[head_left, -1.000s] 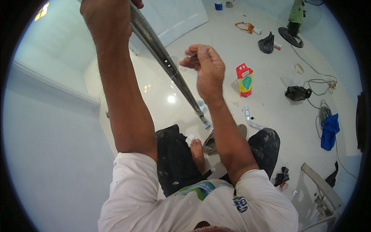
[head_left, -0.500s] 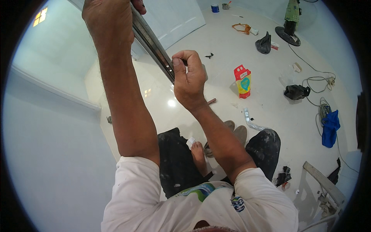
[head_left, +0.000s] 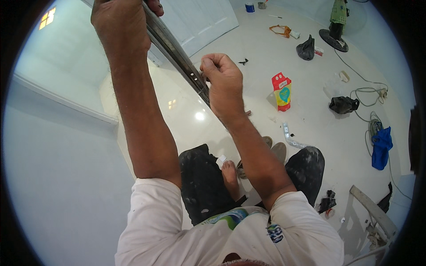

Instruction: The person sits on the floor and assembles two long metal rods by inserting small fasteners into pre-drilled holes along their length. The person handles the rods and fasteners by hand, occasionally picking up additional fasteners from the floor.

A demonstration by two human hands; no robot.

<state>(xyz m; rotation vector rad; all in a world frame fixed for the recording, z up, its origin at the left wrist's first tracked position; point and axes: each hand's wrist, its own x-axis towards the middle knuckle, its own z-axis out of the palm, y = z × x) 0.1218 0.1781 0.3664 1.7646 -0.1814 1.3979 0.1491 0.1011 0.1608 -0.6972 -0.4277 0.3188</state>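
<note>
A long grey metal channel (head_left: 177, 55) with small holes slants from the upper left down toward the middle. High on it, my left hand (head_left: 120, 22) is wrapped around the metal, with some fingertips showing on its far side; the top of the hand runs out of view. My right hand (head_left: 224, 84) is beside the lower stretch of the channel, close to two bright holes. Its thumb and curled fingers are pinched together, and anything between them is hidden. Whether the right hand touches the channel I cannot tell.
A white panelled door (head_left: 202, 22) stands beyond the channel, and a pale wall (head_left: 57, 164) rises at left. On the floor are a red and yellow packet (head_left: 282, 92), black bags (head_left: 306, 48), a cable (head_left: 368, 97), a blue bag (head_left: 381, 148) and sandals (head_left: 278, 153).
My right hand has shifted a little to the right and its fingertips have come off the channel's face. More of the channel's lower part shows. My left hand still grips it.
</note>
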